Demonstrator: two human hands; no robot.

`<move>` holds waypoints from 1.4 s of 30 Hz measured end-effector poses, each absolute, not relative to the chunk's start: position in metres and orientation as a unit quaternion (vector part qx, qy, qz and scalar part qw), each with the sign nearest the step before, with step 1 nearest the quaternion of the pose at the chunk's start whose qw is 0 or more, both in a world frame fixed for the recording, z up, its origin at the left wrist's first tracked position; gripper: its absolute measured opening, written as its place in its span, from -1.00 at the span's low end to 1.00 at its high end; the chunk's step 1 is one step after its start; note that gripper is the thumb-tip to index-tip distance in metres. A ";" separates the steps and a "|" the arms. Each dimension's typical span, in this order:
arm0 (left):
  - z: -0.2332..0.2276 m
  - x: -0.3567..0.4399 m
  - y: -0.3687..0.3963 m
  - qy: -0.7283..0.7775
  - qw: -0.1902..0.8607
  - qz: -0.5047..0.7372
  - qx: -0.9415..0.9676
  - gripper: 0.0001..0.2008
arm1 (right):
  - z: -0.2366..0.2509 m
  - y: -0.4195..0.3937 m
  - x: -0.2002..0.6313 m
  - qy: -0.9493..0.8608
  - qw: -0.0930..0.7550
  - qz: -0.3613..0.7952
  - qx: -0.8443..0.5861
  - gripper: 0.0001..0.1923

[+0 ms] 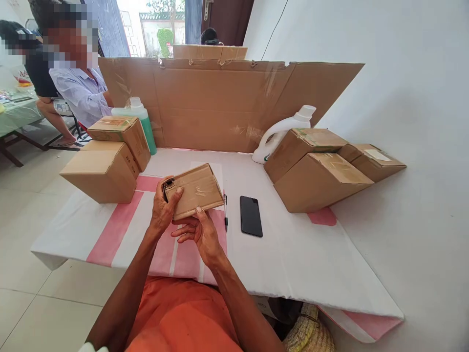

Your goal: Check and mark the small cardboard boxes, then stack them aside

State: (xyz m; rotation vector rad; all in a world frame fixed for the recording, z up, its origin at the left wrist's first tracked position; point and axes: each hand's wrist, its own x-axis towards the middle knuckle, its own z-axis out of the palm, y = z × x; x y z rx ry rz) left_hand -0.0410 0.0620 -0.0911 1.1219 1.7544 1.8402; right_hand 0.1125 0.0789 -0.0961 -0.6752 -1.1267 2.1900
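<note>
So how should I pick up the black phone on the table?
Come from above and pinch the phone across its two long edges. It lies flat, screen up, with bare table on its right and a pen lying apart on its left, so fingers fit beside both edges.

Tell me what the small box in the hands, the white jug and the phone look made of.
Small box, held by left hand and right hand: brown corrugated cardboard, matte, with glossy clear tape strips. White jug: probably plastic, smooth with a slight sheen and moulded handle. Phone: glossy black face, likely glass; its body material cannot be told.
</note>
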 end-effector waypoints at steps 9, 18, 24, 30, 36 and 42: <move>-0.082 -0.058 0.072 0.621 0.242 0.574 0.476 -0.15 | -0.071 0.136 0.170 -0.632 0.441 0.413 -0.485 -0.06; -0.080 -0.031 0.068 0.695 0.206 0.605 0.330 -0.44 | -0.077 0.129 0.139 -0.621 0.490 0.430 -0.435 -0.46; -0.057 -0.028 0.068 0.668 0.224 0.622 0.343 -0.44 | -0.080 0.082 0.133 -0.618 0.483 0.405 -0.470 -0.53; -0.012 -0.038 0.068 0.662 0.200 0.509 0.513 -0.57 | -0.078 0.051 0.166 -0.608 0.422 0.488 -0.462 -0.53; -0.009 -0.008 0.077 0.588 0.236 0.452 0.627 -0.66 | -0.063 0.078 0.194 -0.627 0.431 0.442 -0.476 -0.52; -0.010 0.002 0.072 0.609 0.158 0.446 0.636 -0.68 | -0.047 0.105 0.171 -0.644 0.485 0.441 -0.395 -0.63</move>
